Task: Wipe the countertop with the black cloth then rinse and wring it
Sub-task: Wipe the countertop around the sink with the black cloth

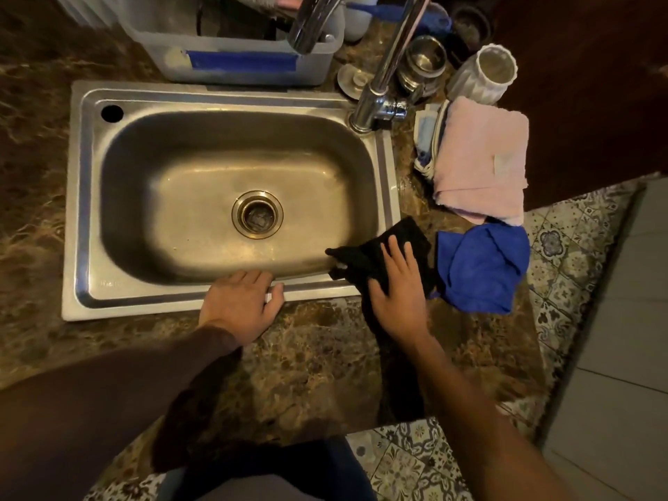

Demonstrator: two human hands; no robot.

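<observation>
The black cloth [365, 256] lies over the front right corner of the steel sink [83, 197], partly on the brown marble countertop [318, 359]. My right hand [395, 291] presses flat on the cloth with fingers spread. My left hand [240, 307] rests palm down on the sink's front rim, holding nothing. The chrome tap [376, 99] stands at the sink's back right corner, and no water is visible running.
A blue cloth [484, 269] lies bunched right beside the black one. A folded pink towel [480, 164] sits behind it. A white ribbed vase [484, 74], metal cups [423, 65] and a plastic tub [238, 56] crowd the back. The counter's edge drops to patterned floor tiles [564, 262] on the right.
</observation>
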